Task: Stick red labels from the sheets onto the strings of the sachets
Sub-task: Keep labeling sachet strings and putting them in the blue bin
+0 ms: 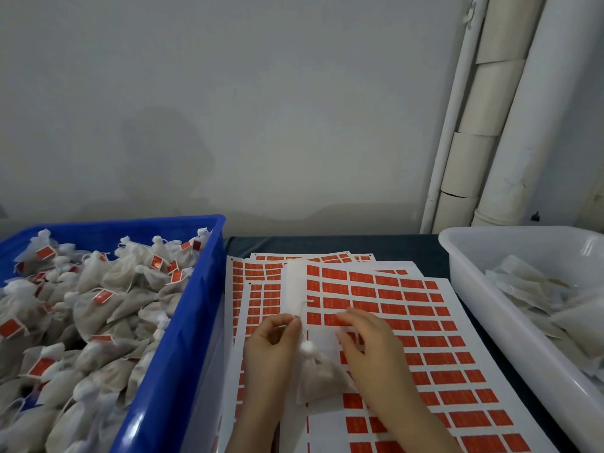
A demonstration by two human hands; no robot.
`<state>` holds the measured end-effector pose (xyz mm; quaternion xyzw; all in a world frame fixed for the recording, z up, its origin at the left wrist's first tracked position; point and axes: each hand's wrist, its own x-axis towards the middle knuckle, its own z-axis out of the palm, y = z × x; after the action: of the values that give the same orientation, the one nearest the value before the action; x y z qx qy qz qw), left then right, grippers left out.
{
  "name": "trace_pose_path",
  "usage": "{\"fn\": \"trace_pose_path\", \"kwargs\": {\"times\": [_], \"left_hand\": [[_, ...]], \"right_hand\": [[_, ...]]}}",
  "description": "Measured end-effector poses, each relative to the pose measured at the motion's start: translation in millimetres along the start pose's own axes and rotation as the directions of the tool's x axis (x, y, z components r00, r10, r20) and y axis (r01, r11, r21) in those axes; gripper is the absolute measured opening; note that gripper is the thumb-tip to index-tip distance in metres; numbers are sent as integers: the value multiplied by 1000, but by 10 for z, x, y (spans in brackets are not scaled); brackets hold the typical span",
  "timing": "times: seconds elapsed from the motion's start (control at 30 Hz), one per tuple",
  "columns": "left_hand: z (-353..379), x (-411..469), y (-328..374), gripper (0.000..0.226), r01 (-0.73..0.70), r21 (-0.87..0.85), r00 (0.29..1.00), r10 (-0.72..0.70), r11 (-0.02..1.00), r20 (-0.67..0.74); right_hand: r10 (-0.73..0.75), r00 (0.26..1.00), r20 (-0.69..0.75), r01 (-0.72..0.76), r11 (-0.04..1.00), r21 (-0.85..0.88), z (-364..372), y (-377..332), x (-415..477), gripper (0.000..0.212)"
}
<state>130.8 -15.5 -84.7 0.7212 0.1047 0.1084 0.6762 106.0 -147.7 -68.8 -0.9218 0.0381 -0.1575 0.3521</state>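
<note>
Fingertips (292, 322) of the left hand (271, 348) are pinched narrowly on the string (302, 317) of a sachet (318, 376), which lies on the label sheets (425, 338) between both hands. At three o'clock, the right hand (369, 348) is pressed flat on a red label (333, 319), fingers loosely spread. Labelled sachets (81, 308) are heaped in the blue crate (183, 322) at nine o'clock; a white tub (490, 289) sits at three.

A dark cloth-covered table (327, 245) carried three things. At its left sat a blue plastic crate (183, 338). White sheets of red rectangular labels (425, 322) lay overlapped across the middle, near to far. A white plastic tub (483, 289) stood at the right.
</note>
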Motion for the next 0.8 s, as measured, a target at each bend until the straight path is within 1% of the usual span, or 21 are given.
{"fn": "trace_pose_path", "kwargs": {"times": [0.13,0.27,0.33,0.6,0.7,0.8], "left_hand": [[-10,-20,27,3,-13,-62,1000,14,998,20],[-7,-29,34,3,-24,-87,999,26,996,27],[0,-36,37,5,-31,-102,999,34,994,28],[29,-42,26,5,-61,-106,996,68,992,63],[39,-41,28,4,-60,-111,995,68,992,73],[44,-55,40,5,-68,-105,994,76,992,74]], "right_hand": [[-69,997,-46,76,985,157,139,-199,17,35],[-25,998,-66,40,969,244,275,-242,-40,41],[0,997,-81,24,958,287,292,-229,-42,39],[37,994,-98,3,926,378,310,-209,-49,28],[7,994,-113,40,910,412,280,-219,-72,23],[-7,992,-124,60,902,429,254,-209,-90,24]]}}
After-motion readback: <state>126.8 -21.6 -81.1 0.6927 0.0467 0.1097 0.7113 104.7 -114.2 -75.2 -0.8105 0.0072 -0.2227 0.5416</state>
